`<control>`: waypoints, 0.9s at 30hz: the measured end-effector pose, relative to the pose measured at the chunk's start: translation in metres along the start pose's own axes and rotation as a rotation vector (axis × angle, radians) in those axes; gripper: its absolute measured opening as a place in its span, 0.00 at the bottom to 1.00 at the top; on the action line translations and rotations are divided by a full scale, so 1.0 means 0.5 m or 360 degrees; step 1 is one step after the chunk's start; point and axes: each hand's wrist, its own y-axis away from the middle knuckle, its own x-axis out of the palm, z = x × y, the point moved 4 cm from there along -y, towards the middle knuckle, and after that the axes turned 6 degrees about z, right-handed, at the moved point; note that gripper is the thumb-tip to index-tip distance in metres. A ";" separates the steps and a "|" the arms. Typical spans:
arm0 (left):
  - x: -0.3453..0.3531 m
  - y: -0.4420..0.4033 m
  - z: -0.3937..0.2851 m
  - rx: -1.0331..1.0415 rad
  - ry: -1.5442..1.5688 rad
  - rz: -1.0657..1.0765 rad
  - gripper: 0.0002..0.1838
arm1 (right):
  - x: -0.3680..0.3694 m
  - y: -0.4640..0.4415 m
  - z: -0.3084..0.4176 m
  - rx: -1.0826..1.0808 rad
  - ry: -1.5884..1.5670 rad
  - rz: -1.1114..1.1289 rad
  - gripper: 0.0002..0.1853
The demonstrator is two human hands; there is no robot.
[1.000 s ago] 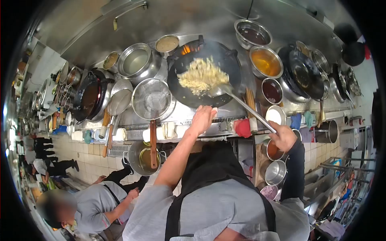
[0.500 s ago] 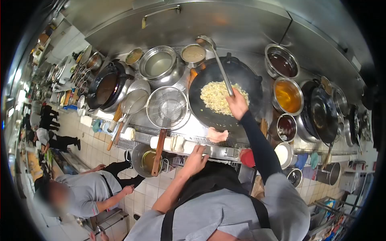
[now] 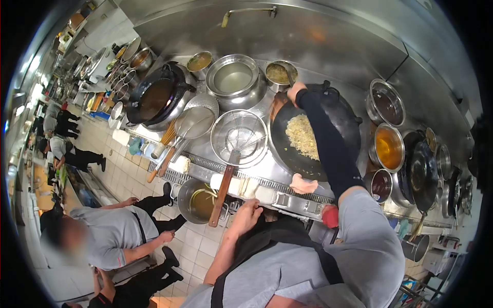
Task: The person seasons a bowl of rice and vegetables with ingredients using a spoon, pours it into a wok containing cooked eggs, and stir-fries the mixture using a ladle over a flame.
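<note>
My right hand (image 3: 296, 94) is closed round the handle of a metal ladle (image 3: 292, 75), whose bowl is at a small pot (image 3: 278, 73) of liquid behind the wok (image 3: 336, 110). My sleeved forearm crosses over the wok. Pale yellow, finely broken food (image 3: 302, 137) lies in the wok, partly hidden by the arm. At the stove's front edge, my left hand (image 3: 246, 216) has its fingers curled together beside the rolled white cloths (image 3: 263, 194); what they grip, if anything, is hidden. A pink cloth (image 3: 303, 184) rests in front of the wok.
A wire strainer (image 3: 239, 137) with a wooden handle lies left of the wok. Behind it stands a large pot (image 3: 232, 77). Bowls of amber liquid (image 3: 389, 148) and dark liquid (image 3: 386, 105) are on the right. Two co-workers (image 3: 115, 231) are at the lower left.
My left hand let go of the pink cloth at the wok's rim and moved down to the stove's front edge. My right hand carried the ladle from the front right across the wok to the back pot.
</note>
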 end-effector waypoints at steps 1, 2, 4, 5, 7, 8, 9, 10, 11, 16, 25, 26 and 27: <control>-0.013 0.001 0.012 -0.0012 0.0049 -0.0003 0.20 | 0.056 0.060 0.025 0.0193 0.0009 -0.0456 0.05; -0.031 -0.002 0.016 -0.0001 0.0049 -0.0007 0.20 | 0.100 0.124 0.057 0.0378 0.0023 -0.0927 0.08; -0.073 -0.010 0.008 0.0035 0.0044 -0.0020 0.20 | 0.176 0.210 0.139 0.0341 -0.0183 -0.1012 0.17; -0.093 -0.014 -0.004 0.0011 0.0049 -0.0001 0.20 | 0.218 0.224 0.165 0.0300 -0.0375 -0.0881 0.17; -0.120 -0.025 -0.006 0.0058 0.0033 0.0031 0.20 | 0.294 0.208 0.224 0.0166 -0.0652 -0.0746 0.18; -0.131 -0.027 -0.007 0.0080 0.0017 0.0052 0.20 | 0.319 0.195 0.259 0.0078 -0.0737 -0.0755 0.18; -0.142 -0.030 -0.009 0.0083 0.0016 0.0066 0.20 | 0.334 0.174 0.288 0.0069 -0.0710 -0.0736 0.19; -0.153 -0.033 -0.012 0.0085 0.0013 0.0075 0.20 | 0.341 0.151 0.320 0.0054 -0.0684 -0.0716 0.19; -0.164 -0.032 -0.012 0.0082 0.0013 0.0082 0.20 | 0.348 0.124 0.349 0.0084 -0.0658 -0.0751 0.20; -0.202 -0.015 0.009 0.0026 0.0036 0.0089 0.20 | 0.303 -0.007 0.424 0.0079 -0.0681 -0.0514 0.16; -0.182 -0.028 0.053 0.0022 0.0031 0.0203 0.18 | 0.100 0.027 0.326 -0.0204 -0.0834 0.0023 0.13; -0.174 -0.037 0.049 0.0031 0.0040 0.0231 0.18 | 0.092 0.054 0.283 -0.0143 -0.0910 -0.0062 0.13; -0.166 -0.044 0.040 0.0048 -0.0001 0.0196 0.18 | 0.088 0.090 0.236 -0.0105 -0.1106 -0.0218 0.16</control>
